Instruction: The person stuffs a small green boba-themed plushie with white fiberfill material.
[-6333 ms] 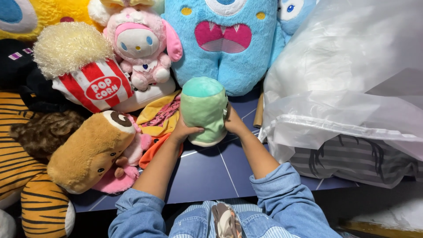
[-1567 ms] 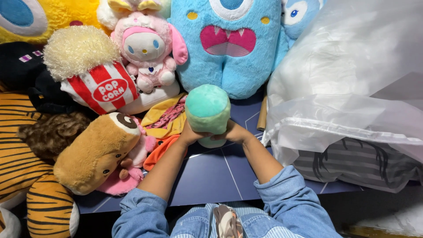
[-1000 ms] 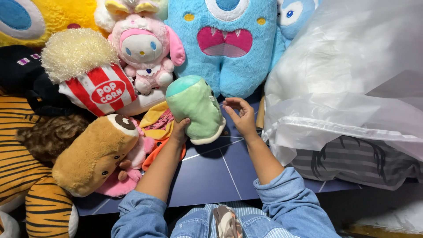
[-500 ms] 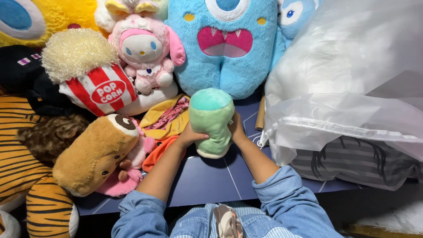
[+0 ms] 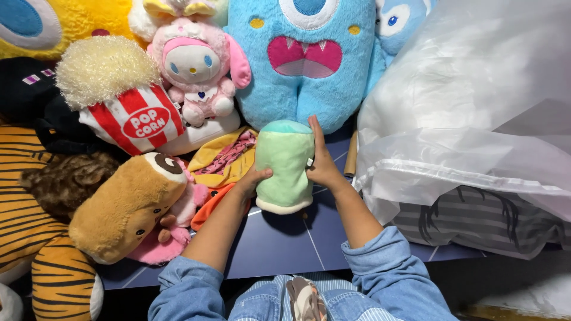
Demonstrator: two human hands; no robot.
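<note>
A small pale green plush toy (image 5: pixel 285 166) with a teal top and a cream base stands upright on the dark blue floor mat (image 5: pixel 285 238). My left hand (image 5: pixel 253 181) grips its left side low down. My right hand (image 5: pixel 321 160) lies flat against its right side with the fingers pointing up. Both hands hold the toy between them, in front of a big blue one-eyed monster plush (image 5: pixel 303 59).
Plush toys crowd the left and back: a red-and-white striped popcorn plush (image 5: pixel 122 98), a pink bunny plush (image 5: pixel 193 68), a tan round-bodied plush (image 5: pixel 128 205), a tiger plush (image 5: pixel 35 238). A large clear plastic bag (image 5: pixel 470 113) fills the right, over a grey striped item (image 5: pixel 476 220).
The green plush was tilted to the left a second ago with my right hand off it; now it stands upright, a little higher, with both hands on its sides.
</note>
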